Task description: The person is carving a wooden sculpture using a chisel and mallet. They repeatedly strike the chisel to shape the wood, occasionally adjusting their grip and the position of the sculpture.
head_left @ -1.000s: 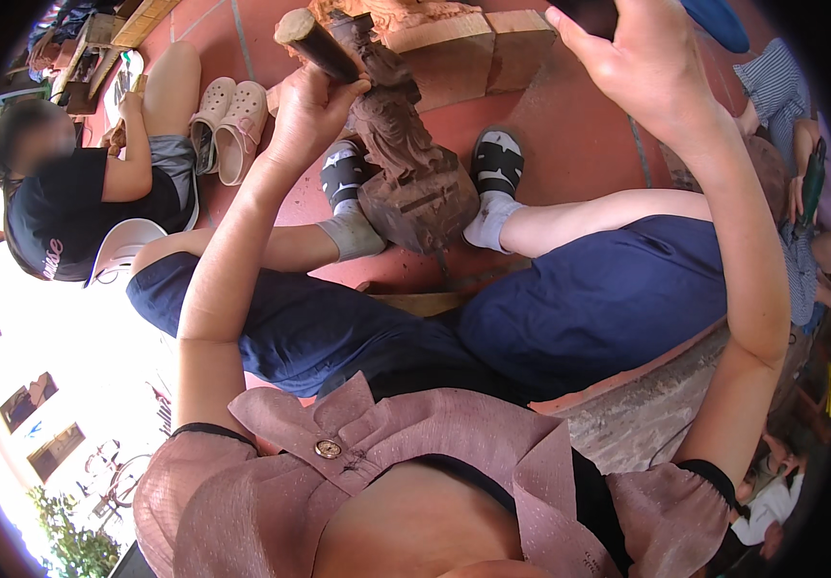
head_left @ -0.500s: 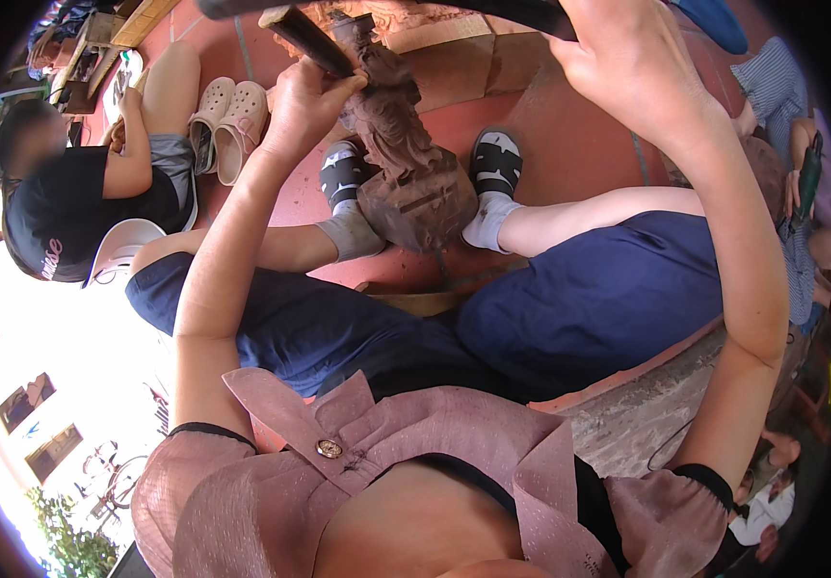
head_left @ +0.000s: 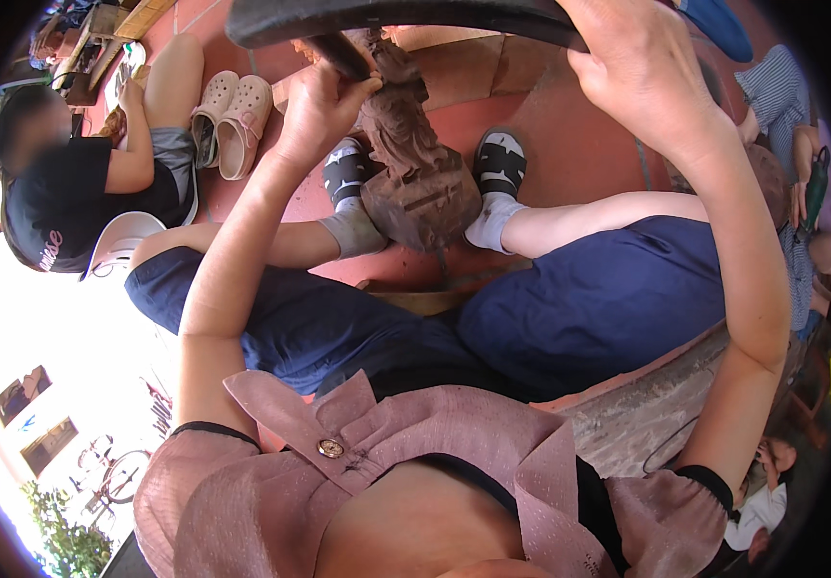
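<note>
A carved brown wooden statue (head_left: 410,140) of a robed figure stands upright on its blocky base, on the floor between my feet. My left hand (head_left: 314,116) is closed round a dark chisel (head_left: 341,56) near the figure's upper part; the blade tip cannot be made out. High on the right, my right hand (head_left: 637,82) grips the end of a long, dark, slightly curved mallet (head_left: 401,24). The mallet reaches left across the top of the view, over the chisel's butt end and the statue's head, hiding part of both. Whether it touches the chisel, I cannot tell.
My sandalled feet (head_left: 500,164) flank the statue on red floor tiles (head_left: 569,144). Beige clogs (head_left: 242,125) lie to the left, beside a seated person (head_left: 68,193) in black. Wooden blocks (head_left: 454,72) lie behind the statue. Other people sit at the far right, one holding a green-handled tool (head_left: 813,188).
The mallet has come down and further into view, now covering the chisel's butt end. My left hand and the chisel have shifted slightly to the right.
</note>
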Demonstrator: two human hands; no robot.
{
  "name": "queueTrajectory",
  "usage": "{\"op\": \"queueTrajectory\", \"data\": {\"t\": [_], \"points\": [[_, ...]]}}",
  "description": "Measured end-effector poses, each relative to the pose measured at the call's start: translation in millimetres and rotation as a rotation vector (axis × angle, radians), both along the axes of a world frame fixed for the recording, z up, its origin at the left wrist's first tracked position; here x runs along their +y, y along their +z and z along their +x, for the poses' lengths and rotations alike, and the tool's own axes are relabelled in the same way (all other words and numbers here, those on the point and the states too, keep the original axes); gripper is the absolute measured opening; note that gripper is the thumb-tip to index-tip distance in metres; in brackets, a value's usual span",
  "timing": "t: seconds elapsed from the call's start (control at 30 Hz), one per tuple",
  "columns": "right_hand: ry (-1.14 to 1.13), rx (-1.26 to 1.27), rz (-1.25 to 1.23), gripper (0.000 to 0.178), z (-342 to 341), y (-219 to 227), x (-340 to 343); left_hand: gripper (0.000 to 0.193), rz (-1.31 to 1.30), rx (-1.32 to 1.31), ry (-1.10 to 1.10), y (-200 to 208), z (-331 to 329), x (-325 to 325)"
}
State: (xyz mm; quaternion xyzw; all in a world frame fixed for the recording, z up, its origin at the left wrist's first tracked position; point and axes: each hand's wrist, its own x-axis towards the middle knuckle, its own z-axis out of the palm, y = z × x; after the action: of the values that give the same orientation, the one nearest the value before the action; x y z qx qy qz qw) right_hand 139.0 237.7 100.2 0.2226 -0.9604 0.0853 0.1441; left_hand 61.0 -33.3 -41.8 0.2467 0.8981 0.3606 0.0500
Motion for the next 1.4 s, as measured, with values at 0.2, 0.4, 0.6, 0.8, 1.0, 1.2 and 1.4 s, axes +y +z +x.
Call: {"op": "queueTrajectory", "data": {"t": [0.2,0.4,0.6,0.8,1.0,1.2,1.4], "points": [[0.056,0.018,-0.150,0.063,-3,-8,12,0.019,0.516,-0.274,-0.115,-1,3,-23],[0.125,0.153,-0.197,0.057,-3,-7,7,0.020,0.546,-0.228,-0.063,-5,-11,-22],[0.034,0.101,-0.210,0.039,0,-3,5,0.020,0.449,-0.215,-0.038,-21,-12,-17],[0.173,0.155,-0.504,0.036,-12,-17,9,0.020,0.345,-0.156,-0.056,-17,-8,-12],[0.166,0.215,-0.247,0.041,-4,-9,4,0.023,0.261,0.068,-0.123,-25,2,-6],[0.145,0.138,0.002,0.033,0,-4,6,0.017,0.337,0.042,-0.054,-16,8,3],[0.077,0.157,0.056,0.033,2,-7,6,0.012,0.507,-0.017,-0.041,-28,6,-9]]}}
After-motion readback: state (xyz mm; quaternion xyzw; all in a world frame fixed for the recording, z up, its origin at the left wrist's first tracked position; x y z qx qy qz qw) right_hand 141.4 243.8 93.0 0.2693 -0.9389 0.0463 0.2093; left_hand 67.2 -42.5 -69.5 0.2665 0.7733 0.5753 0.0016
